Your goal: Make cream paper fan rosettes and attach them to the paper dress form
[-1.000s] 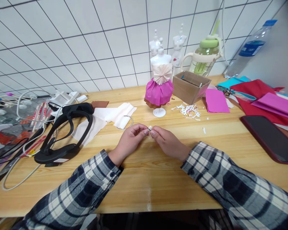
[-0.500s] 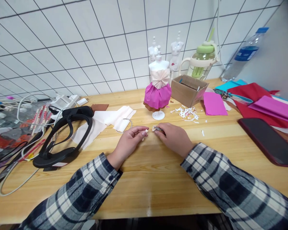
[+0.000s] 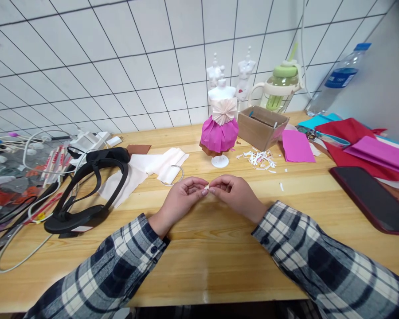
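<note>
The long wooden surface (image 3: 199, 261) ran below a white tiled wall, and both plaid-sleeved arms lay across it. At the left sat a black curved headset (image 3: 86, 190), with cream fabric pieces (image 3: 146, 166) just beside it. Toward the right edge lay a dark flat phone (image 3: 372, 195), behind it red and magenta paper sheets (image 3: 362, 137). An open brown cardboard box (image 3: 262, 127) stood near a small white mannequin in a pink paper dress (image 3: 220, 128). The left hand (image 3: 182, 201) and right hand (image 3: 236, 197) met fingertip to fingertip above the middle of the surface, each grip pinched together on one tiny white paper scrap (image 3: 206, 188) held between them.
</note>
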`<state>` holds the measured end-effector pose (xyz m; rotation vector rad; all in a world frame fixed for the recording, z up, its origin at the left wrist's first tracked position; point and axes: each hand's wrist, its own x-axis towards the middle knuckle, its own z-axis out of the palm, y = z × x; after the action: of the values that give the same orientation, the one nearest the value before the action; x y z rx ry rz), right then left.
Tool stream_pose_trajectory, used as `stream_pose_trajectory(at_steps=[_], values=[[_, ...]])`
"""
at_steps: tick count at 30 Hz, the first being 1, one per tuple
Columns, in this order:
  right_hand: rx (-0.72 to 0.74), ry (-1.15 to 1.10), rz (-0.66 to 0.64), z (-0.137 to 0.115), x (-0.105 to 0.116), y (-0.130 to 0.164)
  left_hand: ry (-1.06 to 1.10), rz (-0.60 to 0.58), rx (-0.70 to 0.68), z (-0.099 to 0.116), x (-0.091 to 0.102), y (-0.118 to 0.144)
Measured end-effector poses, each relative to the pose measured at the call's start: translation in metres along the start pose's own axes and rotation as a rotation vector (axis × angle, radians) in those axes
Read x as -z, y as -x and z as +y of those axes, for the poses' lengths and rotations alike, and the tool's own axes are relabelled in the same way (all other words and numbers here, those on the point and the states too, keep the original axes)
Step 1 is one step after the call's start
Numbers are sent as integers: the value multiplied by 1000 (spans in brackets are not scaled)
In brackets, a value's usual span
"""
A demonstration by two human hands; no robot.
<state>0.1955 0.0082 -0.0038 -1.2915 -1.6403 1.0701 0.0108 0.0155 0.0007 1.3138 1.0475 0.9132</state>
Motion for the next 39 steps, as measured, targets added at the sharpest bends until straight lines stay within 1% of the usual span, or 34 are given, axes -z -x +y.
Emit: stream_pose_trajectory(at_steps=[3,6,10,14,18,21,24,26,29,34,37,39], values=[[-17,-52,2,3,2,-2,-13,-6,22,0,0,1],[-18,-40,-31,2,3,-2,-19,-13,38,-1,1,1],[-10,6,-42,-1,2,0,-40,-81,87,-1,1,1],[46,62,-36,0,0,2,-153,-116,76,2,2,2],[92,105,-12,0,0,3,-239,-87,41,3,3,2],[74,94,-2,-1,0,3,-273,-56,20,2,3,2],[-3,22,-4,-4,0,1,-210,-2,17,3,1,2],[-45,-33,-26,-5,0,1,-136,7,34,4,0,2],[-70,-69,-56,-3,-1,0,-57,5,56,4,-1,2],[-100,-88,-122,3,-2,0,-49,14,57,2,0,2],[-81,-152,-102,2,-3,1,-41,26,48,1,0,1],[-69,-128,-77,1,-3,1,-73,31,46,1,0,1]])
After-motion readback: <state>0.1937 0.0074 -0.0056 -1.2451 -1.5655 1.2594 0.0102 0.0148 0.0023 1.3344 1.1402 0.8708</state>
